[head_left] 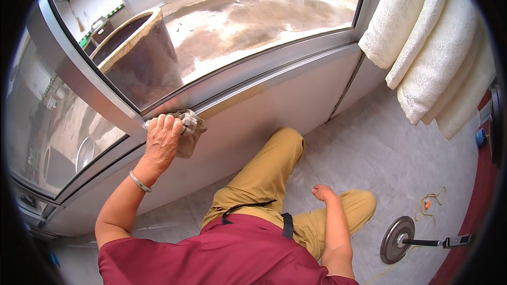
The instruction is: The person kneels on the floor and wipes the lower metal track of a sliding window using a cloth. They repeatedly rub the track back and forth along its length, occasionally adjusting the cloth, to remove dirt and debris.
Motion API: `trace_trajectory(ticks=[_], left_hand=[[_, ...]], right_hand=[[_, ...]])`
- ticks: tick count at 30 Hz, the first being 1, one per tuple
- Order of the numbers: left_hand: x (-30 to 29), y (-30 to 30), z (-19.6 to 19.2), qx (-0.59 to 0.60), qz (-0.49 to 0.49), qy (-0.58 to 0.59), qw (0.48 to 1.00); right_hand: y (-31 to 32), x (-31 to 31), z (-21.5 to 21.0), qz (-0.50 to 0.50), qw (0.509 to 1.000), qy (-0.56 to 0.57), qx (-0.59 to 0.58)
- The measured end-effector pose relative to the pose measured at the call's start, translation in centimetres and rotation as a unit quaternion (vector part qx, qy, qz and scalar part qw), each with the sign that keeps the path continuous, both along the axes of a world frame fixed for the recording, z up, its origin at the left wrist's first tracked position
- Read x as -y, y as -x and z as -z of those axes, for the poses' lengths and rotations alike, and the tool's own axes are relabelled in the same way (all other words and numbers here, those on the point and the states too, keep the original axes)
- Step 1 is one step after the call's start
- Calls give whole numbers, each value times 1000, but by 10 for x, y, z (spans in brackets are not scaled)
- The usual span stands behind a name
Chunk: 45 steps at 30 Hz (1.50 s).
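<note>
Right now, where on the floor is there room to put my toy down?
The grey floor is bare between the bent knee, the wall and the cream curtain. It is crowded lower right, by the round metal lid and orange cord. The left hand presses a rag on the window sill.

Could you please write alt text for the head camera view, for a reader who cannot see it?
A person kneeling on a grey tiled floor presses a crumpled cloth with the left hand against the lower metal frame of a large window. The right hand rests on the thigh. Cream curtains hang at right; a round metal lid lies on the floor.
</note>
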<state>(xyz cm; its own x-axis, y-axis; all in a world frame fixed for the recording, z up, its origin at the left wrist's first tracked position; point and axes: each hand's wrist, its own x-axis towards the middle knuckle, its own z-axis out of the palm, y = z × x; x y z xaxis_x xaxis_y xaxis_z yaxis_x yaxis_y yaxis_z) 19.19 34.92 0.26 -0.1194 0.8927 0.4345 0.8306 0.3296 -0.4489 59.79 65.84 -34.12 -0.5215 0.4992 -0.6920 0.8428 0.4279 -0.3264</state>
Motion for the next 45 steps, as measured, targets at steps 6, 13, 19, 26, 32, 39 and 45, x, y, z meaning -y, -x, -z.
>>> trace_trajectory(ticks=[6, 13, 19, 26, 32, 39, 45], left_hand=[[-2, 8, 0, 4, -34, 58, 998], [-21, 5, 4, 22, -39, 30, 999], [-37, 4, 6, 24, -47, 28, 998], [-134, -9, 14, -6, 14, 19, 1000], [-244, -29, 19, -32, 65, -3, 997], [-354, -53, 23, -10, 88, 4, 996], [-429, -68, 20, 4, 101, 1, 995]], right_hand=[[6, 10, -28, 22, 1000, 4, -2], [14, 6, -12, -39, 999, 6, 18], [24, 5, -2, -94, 996, 1, 13], [40, 9, -35, -75, 996, -3, -48], [30, 11, -49, -50, 997, -31, -56], [21, 13, -59, -46, 997, -39, -49], [22, 17, -74, -49, 990, -61, -116]])
